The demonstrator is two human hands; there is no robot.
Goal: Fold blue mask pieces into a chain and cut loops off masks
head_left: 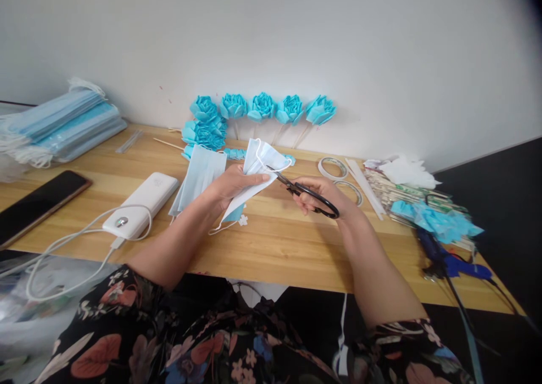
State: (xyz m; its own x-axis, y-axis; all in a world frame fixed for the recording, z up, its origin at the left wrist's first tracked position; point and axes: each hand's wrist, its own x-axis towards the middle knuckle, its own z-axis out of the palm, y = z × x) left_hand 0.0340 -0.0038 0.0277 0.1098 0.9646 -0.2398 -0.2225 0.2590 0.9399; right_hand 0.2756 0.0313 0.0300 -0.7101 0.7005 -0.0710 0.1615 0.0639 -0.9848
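My left hand [235, 183] is closed on a pale blue face mask [265, 157], with the thumb lying on top. White ear loops hang from that mask. My right hand [317, 192] grips black-handled scissors [317, 199], whose blades point left and meet the mask's edge near my left thumb. Whether the blades are cutting through the material I cannot tell. Just left of my left hand lie more face masks [201, 172] on the wooden table [279, 254]. A small white scrap [243, 220] rests below the held mask.
Blue folded flowers [261, 107] on sticks lean against the wall. Stacked masks [71, 121], a phone [42, 206] and a cabled white power bank [141, 203] occupy the left. Rightward are tape rolls [332, 168], white glue sticks [366, 189], blue scraps [436, 220] and a blue glue gun [461, 266].
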